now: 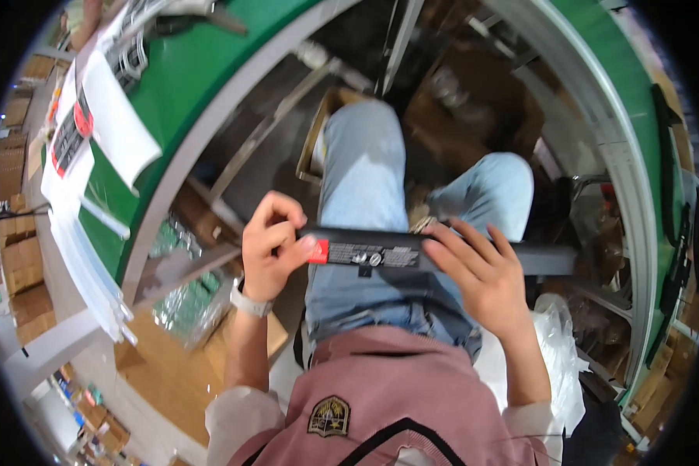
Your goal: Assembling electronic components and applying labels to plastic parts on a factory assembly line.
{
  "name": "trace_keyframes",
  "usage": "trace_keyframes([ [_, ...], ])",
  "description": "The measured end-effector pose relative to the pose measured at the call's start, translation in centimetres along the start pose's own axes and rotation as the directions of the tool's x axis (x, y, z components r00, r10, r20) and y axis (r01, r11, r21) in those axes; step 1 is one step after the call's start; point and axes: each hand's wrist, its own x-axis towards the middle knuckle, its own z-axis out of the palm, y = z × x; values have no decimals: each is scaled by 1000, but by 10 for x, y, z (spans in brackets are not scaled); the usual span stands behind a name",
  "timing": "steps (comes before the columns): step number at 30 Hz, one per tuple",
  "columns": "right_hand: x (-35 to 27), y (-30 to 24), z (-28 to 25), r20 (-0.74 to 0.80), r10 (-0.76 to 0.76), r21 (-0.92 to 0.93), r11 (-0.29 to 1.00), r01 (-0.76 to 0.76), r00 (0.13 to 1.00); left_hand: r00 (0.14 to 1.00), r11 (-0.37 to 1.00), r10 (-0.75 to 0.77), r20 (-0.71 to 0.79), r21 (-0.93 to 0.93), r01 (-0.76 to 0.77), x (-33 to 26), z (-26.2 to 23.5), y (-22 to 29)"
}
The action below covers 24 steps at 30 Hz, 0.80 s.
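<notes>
A long black laptop battery [435, 247] lies level across in front of me, above my thighs. Its face carries a printed label with a red patch at the left end, and a small black tab sticks out below its lower edge. My left hand [268, 248] pinches the left end, with the thumb on the red patch and the fingers curled. My right hand [485, 276] grips it right of the middle, fingers laid over its face. The bar's right end reaches past that hand. What lies under the fingers is hidden.
A green table [186, 66] with a pale metal edge curves round me. White sheets [120, 116] and another dark labelled piece [71, 140] lie on its left. Cardboard boxes [171, 365] and plastic-wrapped green items [190, 303] are low at left. White plastic bags [555, 357] sit at my right.
</notes>
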Motion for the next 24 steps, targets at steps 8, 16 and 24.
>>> trace_keyframes([
  [8, -64, 60, -43, -246, 3, -283, 956, -74, 969, 978, 865, 204, -43, 475, -159, 27, 13, 62],
  [16, -108, 146, -172, -557, 571, 139, 780, -611, 602, 692, 699, 707, -146, 295, -652, 16, 18, 126],
  [24, 40, 419, -182, -594, 784, 451, 511, -732, 182, 997, 997, 66, -35, -26, -67, 19, 75, 54],
])
